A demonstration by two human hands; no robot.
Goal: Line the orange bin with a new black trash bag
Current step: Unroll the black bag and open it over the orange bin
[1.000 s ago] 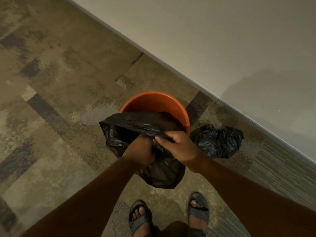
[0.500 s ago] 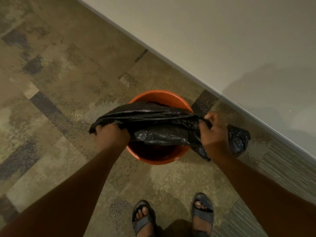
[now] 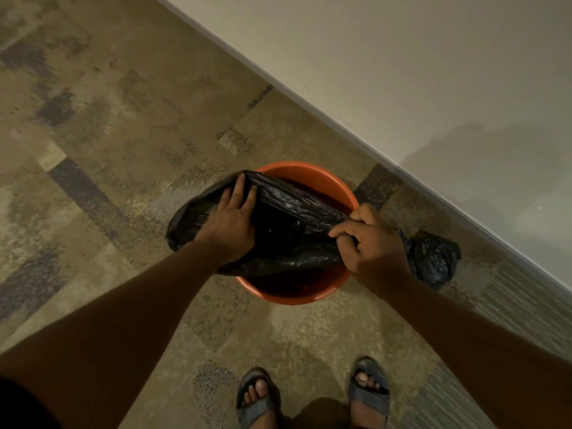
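Fingers [image 3: 342,232] of the right hand [image 3: 376,246] are pinched tight on a gathered fold of the thin, crinkled black plastic trash bag [image 3: 297,212], holding its mouth over the right side of the round orange plastic bin [image 3: 312,173]. Across from that pinch, the left hand [image 3: 230,222] lies flat with fingers spread, pressing the film down and outward past the bin's left rim; whether it also grips an edge underneath cannot be told. Between the two hands the bag is stretched as a taut ridge over the opening, with its body sagging into the bin, while the rim nearest the person and the far rim show bare orange. Doing this step well probably means keeping the right pinch firm as an anchor, sliding the left hand's edge over and below the rim, then working round so the hem folds evenly outside without tearing. Just beyond the right hand, a knotted, filled black bag [image 3: 433,258] sits on the mottled beige carpet [image 3: 123,119] near the pale wall [image 3: 433,72]. Sandalled feet [image 3: 309,394] stand behind both hands.
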